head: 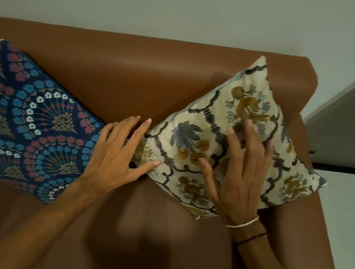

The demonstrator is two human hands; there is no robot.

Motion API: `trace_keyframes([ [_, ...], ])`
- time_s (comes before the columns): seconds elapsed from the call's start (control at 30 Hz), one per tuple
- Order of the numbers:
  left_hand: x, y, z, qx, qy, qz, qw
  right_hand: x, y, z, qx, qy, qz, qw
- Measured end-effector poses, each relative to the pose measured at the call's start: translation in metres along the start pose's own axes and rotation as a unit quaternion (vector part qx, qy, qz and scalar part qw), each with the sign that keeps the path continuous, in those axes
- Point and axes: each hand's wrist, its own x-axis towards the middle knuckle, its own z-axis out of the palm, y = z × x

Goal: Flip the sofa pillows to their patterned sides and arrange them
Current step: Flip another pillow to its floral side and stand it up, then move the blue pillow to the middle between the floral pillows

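Note:
A cream pillow with a grey and mustard floral pattern leans on one corner against the sofa back at the right, patterned side facing me. My right hand lies flat on its front with fingers spread. My left hand is at the pillow's left corner, fingers apart, thumb touching the edge. A dark blue pillow with red, blue and white flower arcs leans against the sofa back at the left, patterned side up, untouched.
The brown leather sofa fills the view, its right armrest beside the cream pillow. A pale wall rises behind. To the right are a grey wall edge and light floor.

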Motion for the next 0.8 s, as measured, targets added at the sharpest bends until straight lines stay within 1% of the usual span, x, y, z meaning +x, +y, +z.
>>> trace_keyframes([
  [0.07, -0.012, -0.033, -0.005, 0.052, -0.054, 0.023, 0.997, -0.008, -0.031, 0.016, 0.016, -0.029, -0.046, 0.998],
  [0.13, -0.009, -0.055, -0.011, 0.116, -0.132, 0.055, 0.983, -0.014, -0.050, 0.031, 0.007, -0.078, -0.094, 0.992],
  [0.2, -0.002, -0.075, -0.014, 0.183, -0.208, 0.067, 0.959, -0.018, -0.066, 0.048, -0.034, -0.139, -0.141, 0.980],
  [0.23, 0.004, -0.083, -0.012, 0.226, -0.242, 0.072, 0.941, -0.018, -0.067, 0.055, -0.068, -0.168, -0.154, 0.971],
  [0.3, 0.009, -0.088, -0.011, 0.276, -0.304, 0.087, 0.908, -0.016, -0.063, 0.066, -0.135, -0.212, -0.158, 0.955],
  [0.33, 0.008, -0.089, -0.011, 0.282, -0.310, 0.093, 0.903, -0.013, -0.060, 0.069, -0.159, -0.225, -0.153, 0.949],
  [0.37, 0.006, -0.090, -0.010, 0.286, -0.299, 0.101, 0.905, -0.012, -0.057, 0.073, -0.176, -0.231, -0.148, 0.945],
  [0.43, 0.001, -0.091, -0.013, 0.277, -0.284, 0.104, 0.912, -0.008, -0.055, 0.078, -0.200, -0.239, -0.144, 0.939],
  [0.53, -0.018, -0.093, -0.016, 0.235, -0.254, 0.126, 0.930, -0.008, -0.059, 0.084, -0.227, -0.231, -0.140, 0.936],
  [0.67, -0.039, -0.100, -0.018, 0.191, -0.180, 0.177, 0.949, -0.008, -0.061, 0.086, -0.240, -0.227, -0.140, 0.934],
  [0.7, -0.042, -0.103, -0.019, 0.185, -0.172, 0.182, 0.950, -0.009, -0.062, 0.087, -0.241, -0.227, -0.142, 0.933],
  [0.8, -0.035, -0.107, -0.019, 0.187, -0.185, 0.178, 0.948, -0.011, -0.060, 0.087, -0.244, -0.227, -0.152, 0.930],
])
